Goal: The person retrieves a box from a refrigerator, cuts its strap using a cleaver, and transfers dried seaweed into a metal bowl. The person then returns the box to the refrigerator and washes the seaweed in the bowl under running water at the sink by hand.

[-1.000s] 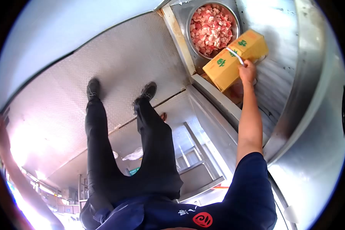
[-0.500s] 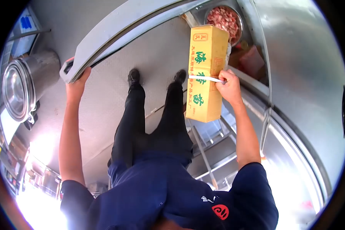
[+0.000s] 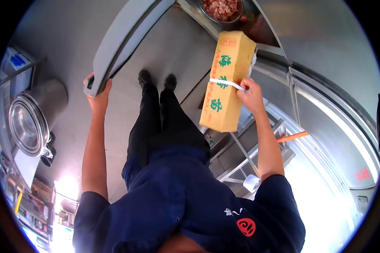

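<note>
My right hand (image 3: 251, 93) is closed around the white strap (image 3: 227, 83) of a long yellow cardboard box (image 3: 217, 101) with green characters. The box hangs tilted, a little to the right of my legs. On the left, my left hand (image 3: 99, 92) wraps round the free end of a pale grey door (image 3: 114, 46), at its handle recess. That door stands ajar from a metal cabinet. Inside the cabinet, a steel bowl (image 3: 240, 14) of cut raw meat (image 3: 220, 7) is partly cut off by the top of the view.
Large stainless pots (image 3: 29, 124) stand at the left by a shelf. A metal rack (image 3: 240, 166) is below the box, near my right forearm. The steel cabinet front (image 3: 337, 50) runs along the right. Grey floor (image 3: 169, 50) lies around my shoes.
The door's free end and my left hand have shifted right in view, and less of the cabinet's inside shows. The box tilts more, still held by its strap. My feet are closer together.
</note>
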`<state>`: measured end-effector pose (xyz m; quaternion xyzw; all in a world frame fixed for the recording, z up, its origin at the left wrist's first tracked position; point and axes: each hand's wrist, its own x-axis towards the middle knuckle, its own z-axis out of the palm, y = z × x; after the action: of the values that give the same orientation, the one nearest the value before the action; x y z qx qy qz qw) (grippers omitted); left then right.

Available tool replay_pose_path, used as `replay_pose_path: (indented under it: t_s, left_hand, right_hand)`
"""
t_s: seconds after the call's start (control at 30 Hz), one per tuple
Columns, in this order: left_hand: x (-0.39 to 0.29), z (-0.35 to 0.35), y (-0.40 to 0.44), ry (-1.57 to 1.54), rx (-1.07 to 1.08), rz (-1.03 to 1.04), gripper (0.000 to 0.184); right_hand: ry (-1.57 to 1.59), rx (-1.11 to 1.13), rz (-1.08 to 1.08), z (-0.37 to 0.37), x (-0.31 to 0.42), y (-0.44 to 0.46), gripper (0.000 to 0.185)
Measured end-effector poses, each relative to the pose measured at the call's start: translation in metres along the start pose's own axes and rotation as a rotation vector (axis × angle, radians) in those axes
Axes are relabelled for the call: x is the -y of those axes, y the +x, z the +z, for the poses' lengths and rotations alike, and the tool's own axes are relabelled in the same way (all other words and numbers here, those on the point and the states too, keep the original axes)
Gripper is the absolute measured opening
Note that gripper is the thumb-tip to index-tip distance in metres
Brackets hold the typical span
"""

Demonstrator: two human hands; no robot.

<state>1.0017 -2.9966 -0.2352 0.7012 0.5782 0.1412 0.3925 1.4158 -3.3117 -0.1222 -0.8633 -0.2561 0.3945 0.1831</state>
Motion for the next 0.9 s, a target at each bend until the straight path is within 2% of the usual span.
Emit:
replay_pose_path:
  t_s: [0.2,0.3,0.37,0.47,0.57,0.7,0.9]
  left_hand:
    - [0.001,-0.010,0.007,0.032,0.009,-0.015,0.052]
    - [-0.001,-0.014,0.008,0.066,-0.004,-0.019,0.050]
    - [-0.001,-0.016,0.010,0.070,-0.018,-0.027,0.049]
    - [-0.007,-0.019,0.010,0.047,-0.009,0.107,0.046]
    - [-0.023,-0.015,0.007,0.029,-0.027,0.028,0.042]
    - [-0.033,-0.008,0.006,0.020,0.002,0.037,0.042]
    - [-0.029,0.005,0.004,0.068,-0.020,0.191,0.045]
  right_hand:
    - [0.050,-0.057,-0.070,0.012,-0.015,0.001,0.016]
    - [0.047,-0.017,0.012,0.010,-0.013,0.000,0.016]
    - [0.053,-0.031,-0.061,0.013,-0.019,0.001,0.016]
    - [0.072,-0.046,-0.059,0.018,-0.024,-0.001,0.017]
    - [0.074,-0.022,-0.079,0.018,-0.024,-0.001,0.017]
    - [0.086,-0.011,-0.066,0.019,-0.029,0.001,0.017]
    - [0.052,0.047,-0.057,0.029,-0.048,0.007,0.017]
